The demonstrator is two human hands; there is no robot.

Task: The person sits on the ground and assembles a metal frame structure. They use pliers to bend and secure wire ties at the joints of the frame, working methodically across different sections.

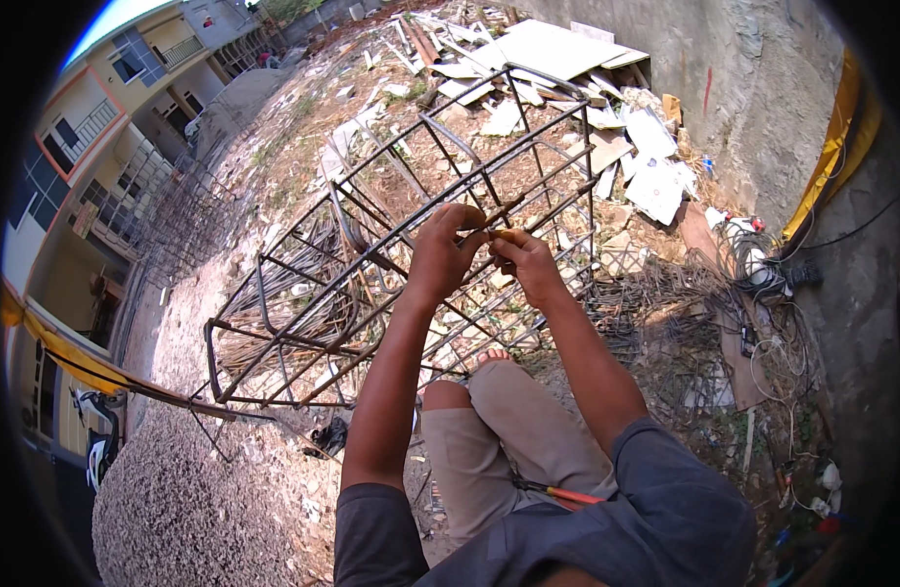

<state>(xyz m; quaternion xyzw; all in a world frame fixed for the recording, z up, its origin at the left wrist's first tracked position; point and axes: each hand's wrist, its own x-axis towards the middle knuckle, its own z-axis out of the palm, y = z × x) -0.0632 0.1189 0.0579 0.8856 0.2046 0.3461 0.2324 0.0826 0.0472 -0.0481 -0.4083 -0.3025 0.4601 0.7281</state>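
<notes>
1. Up front, the left hand (448, 249) is curled around a top bar of the rebar cage (371, 264); the cage lies tilted on gravel.
2. Beside it, the right hand (521, 256) pinches a small yellowish tool (504, 235) at that bar.

Open gaps between the bars of the rebar cage (371, 254) let hands reach through. A wire tangle (665, 303) crowds the right; gravel (195, 489) lies open on the left.

Head camera looks steeply down, close above, with rims probably distorted.

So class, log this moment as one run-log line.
left hand: grips rebar cage bar | right hand: pinches small tool at joint | setting: rubble yard
</notes>
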